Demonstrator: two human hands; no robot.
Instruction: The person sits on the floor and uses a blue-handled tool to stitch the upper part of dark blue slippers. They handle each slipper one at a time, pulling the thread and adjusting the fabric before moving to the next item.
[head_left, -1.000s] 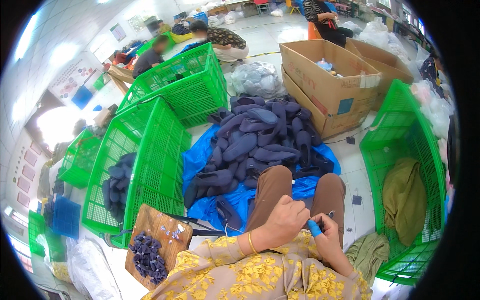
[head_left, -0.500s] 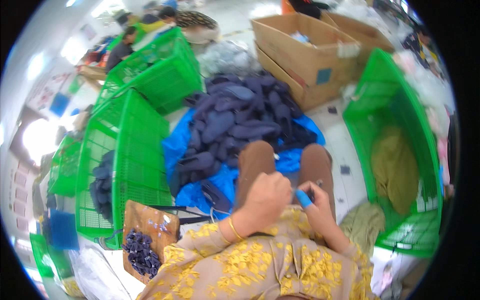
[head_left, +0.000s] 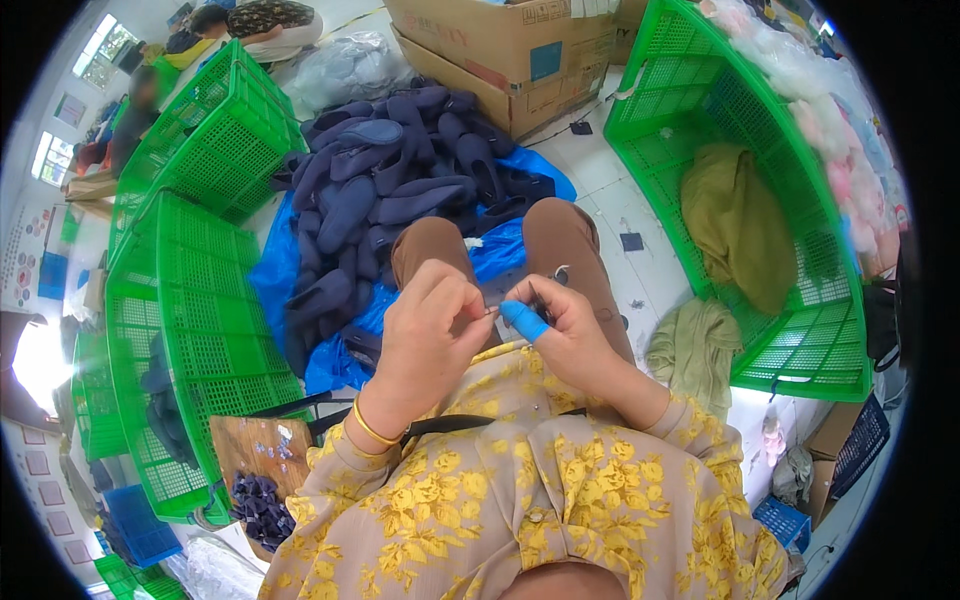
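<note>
My left hand (head_left: 430, 325), with a gold bangle at the wrist, is above my lap. Its thumb and forefinger pinch something thin that I cannot make out. Close beside it, my right hand (head_left: 575, 335) is closed around a small dark piece (head_left: 543, 308), mostly hidden by the fingers. A blue cover (head_left: 524, 320) wraps one digit of that hand. Beyond my knees, a heap of navy fabric shoes (head_left: 350, 200) lies on a blue plastic sheet (head_left: 270, 265). At my left, a wooden board (head_left: 240, 445) bears a bunch of small dark fabric pieces (head_left: 260, 510) and tiny bits.
Green plastic crates stand at the left (head_left: 200, 330) and at the right (head_left: 640, 130); the right one contains olive cloth (head_left: 735, 230). A pale green cloth (head_left: 695, 345) hangs by my right knee. Cardboard boxes (head_left: 500, 50) stand at the far side. Other people sit at far left.
The view has tilted and shifted, so the surroundings sit higher and further left. Both hands remain close together over my lap; my left hand has turned from a fist-like pose to a visible pinch.
</note>
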